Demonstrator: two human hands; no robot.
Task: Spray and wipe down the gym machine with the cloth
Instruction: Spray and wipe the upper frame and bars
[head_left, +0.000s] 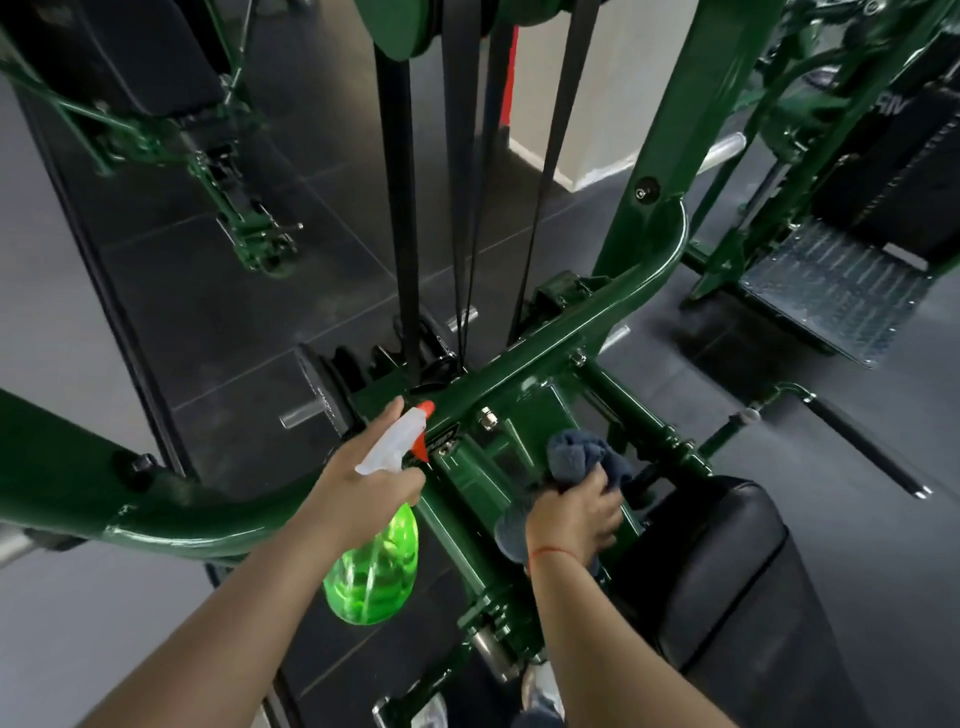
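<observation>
Bottle (371, 566) stands near upright, nozzle (427, 408) aimed at green frame (545, 332).

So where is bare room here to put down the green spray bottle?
The black padded seat by the right hand has a bare top. The grey floor between that seat and the black-grip handle is free too. Around the dark green metal frame, where the black straps come down, it is crowded.

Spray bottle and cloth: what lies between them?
In the head view, a green bar of the machine frame lies between the spray bottle and the cloth.
</observation>
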